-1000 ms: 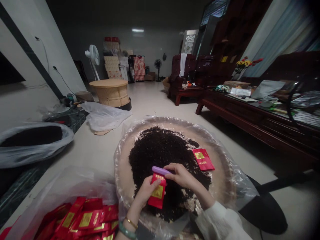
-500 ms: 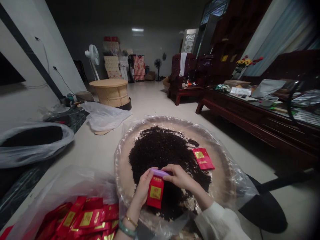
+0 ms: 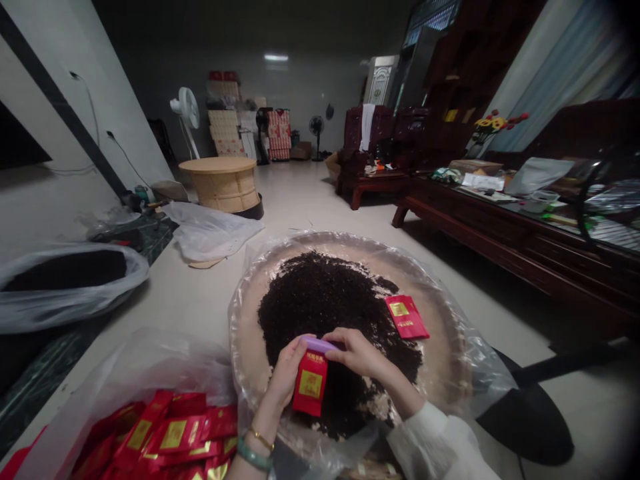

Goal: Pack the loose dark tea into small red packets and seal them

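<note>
My left hand [image 3: 287,375] is closed on a small red packet [image 3: 311,384] with a gold label, held upright by its top left edge. Across the packet's top lies a slim purple plastic piece [image 3: 319,345]; its exact kind does not show. The right hand [image 3: 359,355] pinches the right end of this piece between thumb and fingers. Below both hands a dark heap of loose dried leaves [image 3: 320,293], tea-like, spreads over a round, plastic-lined tray [image 3: 246,337]. Flat red packets [image 3: 407,317] lie stacked on the tray's right side.
At lower left, a clear plastic bag [image 3: 150,360] holds several red packets [image 3: 173,433]. Another bag [image 3: 65,307] of dark material stands at far left. A black fan base [image 3: 530,417] is close on the right. Beyond are a round wooden table [image 3: 217,183] and a long dark table [image 3: 480,243].
</note>
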A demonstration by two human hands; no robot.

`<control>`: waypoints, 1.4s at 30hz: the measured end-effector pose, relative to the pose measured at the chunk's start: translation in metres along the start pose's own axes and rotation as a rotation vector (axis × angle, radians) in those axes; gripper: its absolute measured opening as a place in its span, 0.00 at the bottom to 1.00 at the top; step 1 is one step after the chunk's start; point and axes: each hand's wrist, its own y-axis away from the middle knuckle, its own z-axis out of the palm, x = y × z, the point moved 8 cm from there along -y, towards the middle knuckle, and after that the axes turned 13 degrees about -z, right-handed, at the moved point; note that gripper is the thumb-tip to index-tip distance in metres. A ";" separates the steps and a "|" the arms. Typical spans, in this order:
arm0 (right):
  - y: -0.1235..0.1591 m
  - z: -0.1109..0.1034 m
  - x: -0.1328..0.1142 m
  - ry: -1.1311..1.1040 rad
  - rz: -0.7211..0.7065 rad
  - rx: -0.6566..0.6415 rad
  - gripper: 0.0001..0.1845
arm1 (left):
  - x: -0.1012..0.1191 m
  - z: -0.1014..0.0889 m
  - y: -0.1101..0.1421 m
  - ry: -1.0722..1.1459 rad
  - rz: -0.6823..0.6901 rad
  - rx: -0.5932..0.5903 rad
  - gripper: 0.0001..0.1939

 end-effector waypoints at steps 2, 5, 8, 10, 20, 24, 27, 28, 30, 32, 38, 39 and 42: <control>0.000 0.001 0.001 -0.014 -0.005 0.003 0.14 | 0.001 0.000 0.000 0.003 0.000 -0.004 0.28; 0.000 0.000 0.001 -0.013 -0.011 0.013 0.14 | 0.003 0.002 0.002 0.015 -0.002 0.002 0.28; 0.000 -0.001 -0.001 0.006 -0.021 0.032 0.14 | 0.002 0.005 0.004 0.004 -0.037 0.010 0.30; 0.000 -0.001 -0.002 0.004 -0.025 0.043 0.14 | -0.003 0.010 0.005 -0.036 -0.088 -0.010 0.33; 0.012 -0.040 0.047 -0.014 0.027 0.337 0.24 | -0.008 0.012 0.006 -0.103 -0.139 -0.031 0.35; 0.027 -0.072 0.093 0.240 0.164 0.537 0.26 | -0.007 0.008 0.003 -0.035 -0.113 0.011 0.29; 0.033 -0.077 0.122 0.309 0.269 0.530 0.27 | -0.006 0.003 -0.001 -0.025 -0.077 0.064 0.28; 0.033 -0.076 0.129 0.307 0.292 0.514 0.27 | -0.005 0.001 -0.002 -0.026 -0.063 0.081 0.28; 0.033 -0.073 0.130 0.309 0.301 0.489 0.26 | -0.004 -0.001 -0.003 -0.028 -0.034 0.099 0.27; 0.032 -0.073 0.112 0.363 0.263 0.527 0.24 | -0.003 -0.003 -0.003 -0.031 -0.009 0.101 0.27; 0.006 -0.023 0.014 0.297 -0.042 0.336 0.13 | 0.001 0.000 0.000 -0.151 0.042 0.101 0.22; 0.001 -0.009 0.006 0.261 -0.053 0.259 0.13 | 0.004 0.000 0.001 -0.175 0.071 0.113 0.21; -0.007 0.017 -0.003 0.153 -0.049 0.171 0.13 | 0.009 -0.002 0.003 -0.200 0.129 0.145 0.22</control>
